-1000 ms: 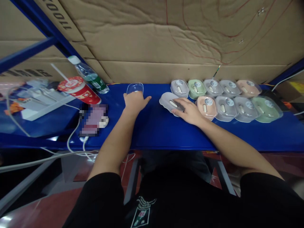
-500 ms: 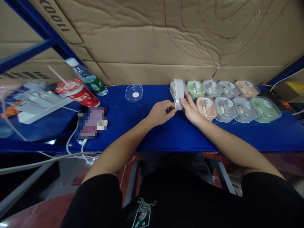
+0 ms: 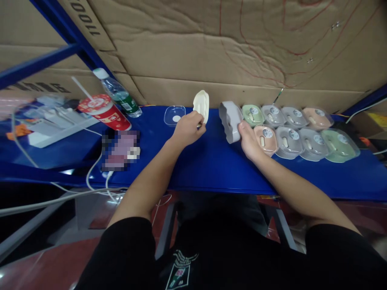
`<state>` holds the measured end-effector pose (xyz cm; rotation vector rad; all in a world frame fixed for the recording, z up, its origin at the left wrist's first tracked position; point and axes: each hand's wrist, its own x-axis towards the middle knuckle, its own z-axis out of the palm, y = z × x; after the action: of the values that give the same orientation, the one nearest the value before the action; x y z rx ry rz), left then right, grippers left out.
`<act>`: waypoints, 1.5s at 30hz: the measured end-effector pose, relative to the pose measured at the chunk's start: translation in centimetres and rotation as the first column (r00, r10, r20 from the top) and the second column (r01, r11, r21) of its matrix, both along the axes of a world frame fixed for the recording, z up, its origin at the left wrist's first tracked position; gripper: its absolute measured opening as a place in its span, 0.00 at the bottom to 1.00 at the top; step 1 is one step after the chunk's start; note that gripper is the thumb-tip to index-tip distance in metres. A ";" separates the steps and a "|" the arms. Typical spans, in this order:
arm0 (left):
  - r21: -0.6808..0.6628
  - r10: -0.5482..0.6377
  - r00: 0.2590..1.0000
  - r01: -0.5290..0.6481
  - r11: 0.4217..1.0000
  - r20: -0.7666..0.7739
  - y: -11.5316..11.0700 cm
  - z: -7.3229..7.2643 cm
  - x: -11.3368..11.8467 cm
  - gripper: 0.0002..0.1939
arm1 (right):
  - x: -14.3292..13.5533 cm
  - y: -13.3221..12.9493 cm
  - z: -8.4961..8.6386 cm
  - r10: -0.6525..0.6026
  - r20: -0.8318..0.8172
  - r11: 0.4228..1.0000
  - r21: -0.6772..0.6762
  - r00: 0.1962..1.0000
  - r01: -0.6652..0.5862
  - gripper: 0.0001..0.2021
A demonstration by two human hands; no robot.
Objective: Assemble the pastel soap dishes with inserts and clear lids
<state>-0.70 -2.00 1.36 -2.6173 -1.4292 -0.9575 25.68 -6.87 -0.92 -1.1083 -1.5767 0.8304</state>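
Note:
My left hand (image 3: 190,127) is closed on the lower end of a cream wavy-edged plastic piece (image 3: 201,101), which is tilted up above the table. In my right hand (image 3: 248,139) is a grey plastic shell (image 3: 232,120) with a wavy edge, gripped at its right side and turned on its side. A transparent lid (image 3: 171,115) with a round white sticker lies just left of the cream piece. Right of the grey shell stand two rows of lidded boxes, among them a green box (image 3: 252,115), a pink box (image 3: 265,140) and a grey box (image 3: 288,141).
On the left are a red paper cup (image 3: 105,114) with a straw, a water bottle (image 3: 120,96), a white power strip (image 3: 48,135) and loose cables. Cardboard (image 3: 181,52) forms the wall behind the blue table (image 3: 211,173). A blue metal frame (image 3: 68,34) rises at left.
The cream piece has come apart from the grey shell. My left hand has moved left with it, while my right hand has tilted the shell open towards the left.

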 end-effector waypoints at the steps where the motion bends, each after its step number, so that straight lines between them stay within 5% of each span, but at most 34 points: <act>1: -0.016 0.020 0.998 -0.021 1.000 -0.055 0.3 0.0 -0.2 0.02 | -0.1 -0.4 0.3 -0.011 0.022 1.000 0.008 1.000 0.011 0.39; 6: -0.065 0.064 0.988 -0.074 0.995 -0.142 0.0 0.2 0.0 0.06 | -0.3 -1.2 0.8 -0.009 0.316 0.996 0.090 0.949 -0.020 0.32; 9: -0.061 0.100 0.993 -0.103 0.993 -0.060 -0.2 0.3 0.1 0.06 | -0.2 -1.4 0.8 0.023 0.635 0.987 0.108 0.772 -0.119 0.27; 12: -0.119 0.130 0.975 -0.109 0.987 0.182 0.3 0.0 0.0 0.05 | 0.0 -1.7 0.9 0.027 0.765 0.978 0.112 0.644 -0.174 0.28; 17: -0.421 0.306 0.744 -0.036 0.906 0.595 2.0 -0.9 0.1 0.06 | 0.5 -1.6 0.9 0.029 0.793 0.969 0.126 0.608 -0.211 0.33; 19: -0.504 0.363 0.665 0.023 0.864 0.652 2.4 -1.1 0.3 0.03 | 0.6 -1.4 0.9 0.033 0.794 0.966 0.130 0.607 -0.222 0.29; 22: -0.561 0.424 0.628 0.025 0.827 0.653 2.8 -1.5 0.2 0.16 | 0.6 -1.1 1.0 0.011 0.785 0.968 0.147 0.619 -0.203 0.24; 26: -0.540 0.455 0.709 -0.124 0.832 0.538 2.7 -1.5 -0.5 0.29 | 0.3 -1.2 1.1 -0.046 0.775 0.974 0.174 0.631 -0.143 0.26; 30: -0.384 0.436 0.871 -0.332 0.862 0.225 1.6 -0.4 -1.0 0.18 | 0.2 -1.3 1.0 -0.064 0.743 0.977 0.183 0.666 -0.110 0.27; 34: -0.304 0.430 0.903 -0.411 0.859 -0.004 0.5 0.4 -0.8 0.21 | 0.4 -1.1 0.8 -0.018 0.724 0.975 0.166 0.690 -0.149 0.20; 37: -0.319 0.339 0.930 -0.367 0.874 -0.143 0.2 0.1 -0.5 0.26 | 0.7 -0.9 0.8 0.044 0.710 0.960 0.165 0.703 -0.227 0.11; 40: -0.336 0.150 0.964 -0.218 0.916 -0.218 0.4 -0.6 -0.3 0.25 | 0.9 -0.9 0.8 0.083 0.751 0.940 0.159 0.655 -0.302 0.13; 43: -0.342 -0.026 0.986 -0.032 0.939 -0.162 0.7 -1.1 -0.2 0.22 | 1.1 -0.8 0.9 0.097 0.790 0.926 0.151 0.605 -0.346 0.14; 45: -0.330 -0.042 0.995 0.009 0.944 -0.094 0.9 -1.1 -0.3 0.22 | 1.2 -0.9 1.0 0.099 0.775 0.923 0.163 0.625 -0.348 0.13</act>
<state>-1.04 -1.08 0.24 -2.8696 -1.6612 -0.6218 26.83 -7.80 0.11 -1.0982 -2.5029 0.2235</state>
